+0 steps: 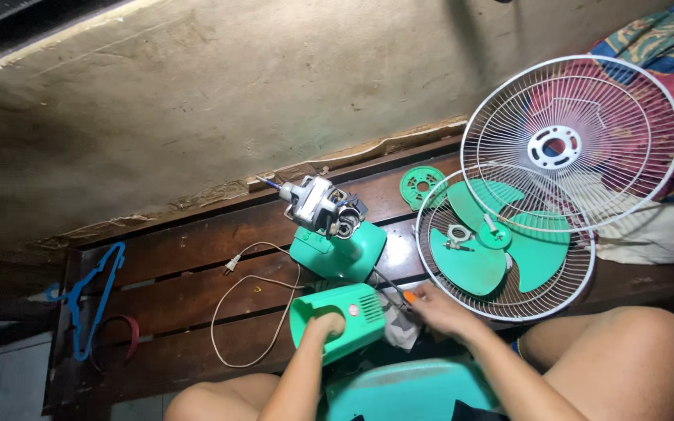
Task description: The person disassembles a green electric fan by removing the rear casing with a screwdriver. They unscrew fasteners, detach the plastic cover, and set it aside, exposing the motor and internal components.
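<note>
Green plastic motor housing cover (339,318), vented and boxy, sits under the left hand (328,324), whose grip is closed over its top, near the front of the dark wooden slatted counter (181,234). The right hand (437,309) clasps an orange-handled screwdriver (396,293) beside it. Beyond, the bare metal fan motor (320,205) stands exposed on its green neck; white wire guards (571,140) and the green blade (501,245) already lie detached, so disassembly looks well advanced.

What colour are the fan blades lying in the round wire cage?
The fan blades are green, a minty teal shade, seen clearly in the head view.
</note>
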